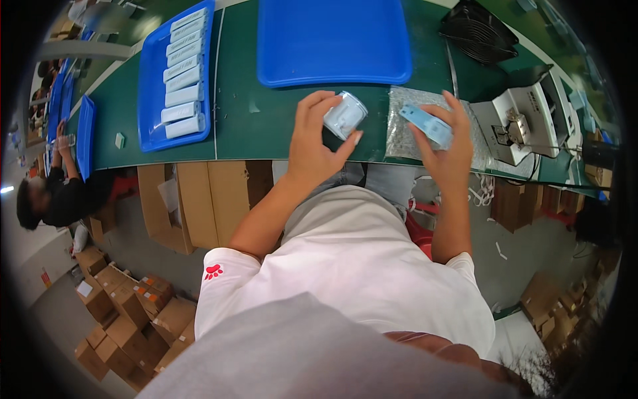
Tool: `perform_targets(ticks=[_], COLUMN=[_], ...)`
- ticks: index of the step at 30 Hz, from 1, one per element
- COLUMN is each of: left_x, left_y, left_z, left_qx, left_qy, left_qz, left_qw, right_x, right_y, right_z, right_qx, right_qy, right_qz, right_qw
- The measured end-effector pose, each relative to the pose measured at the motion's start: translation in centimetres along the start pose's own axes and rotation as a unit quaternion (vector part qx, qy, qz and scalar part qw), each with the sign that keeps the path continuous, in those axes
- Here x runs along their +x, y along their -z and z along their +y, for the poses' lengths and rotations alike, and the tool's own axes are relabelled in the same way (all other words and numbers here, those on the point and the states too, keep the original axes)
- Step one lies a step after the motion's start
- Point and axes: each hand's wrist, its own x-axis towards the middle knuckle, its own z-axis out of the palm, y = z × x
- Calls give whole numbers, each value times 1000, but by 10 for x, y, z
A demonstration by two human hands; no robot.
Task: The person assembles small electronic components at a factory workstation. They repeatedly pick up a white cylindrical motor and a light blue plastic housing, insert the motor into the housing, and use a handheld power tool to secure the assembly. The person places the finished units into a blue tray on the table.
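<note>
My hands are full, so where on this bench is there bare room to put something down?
Free: the empty blue tray, and the green mat between it and the tray of white boxes. Crowded: the right side, with silvery bags, the sealing machine and the fan.

tray (pixel 332 73) behind both hands, boxes tray (pixel 149 100) to its left.

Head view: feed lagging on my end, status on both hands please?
Left hand gripping small white rounded device. Right hand holding light-blue flat rectangular piece over silvery bubble-wrap bag. Empty blue plastic tray beyond, not obstructing.
</note>
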Motion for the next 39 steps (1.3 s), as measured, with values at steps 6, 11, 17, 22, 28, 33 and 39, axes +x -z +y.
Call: perform_targets(ticks=[6,11,17,22,28,33,39], left_x=[25,42,50,54,55,53,54], left_y=[10,24,17,12,14,14,12], left_z=[10,18,31,40,45,45,45], left_qx=[-123,-43,-52,-47,-52,-47,-88], left_qy=[-20,-55,-66,-72,-82,-77,-111], left_qz=[51,-35,-56,-69,-76,-90,-82], left_qw=[991,997,995,994,992,992,987], right_x=[-11,-12,19,32,44,37,27], right_y=[-11,6,43,39,29,21,8], right_z=[22,23,-1,-1,-14,-9,-10], right_qx=[252,500,364,435,477,497,509], right_qy=[-73,-114,-29,-36,6,-18,-77], right_qz=[33,62,-70,30,-8,-38,-76], right_qw=[964,856,929,899,879,867,854])
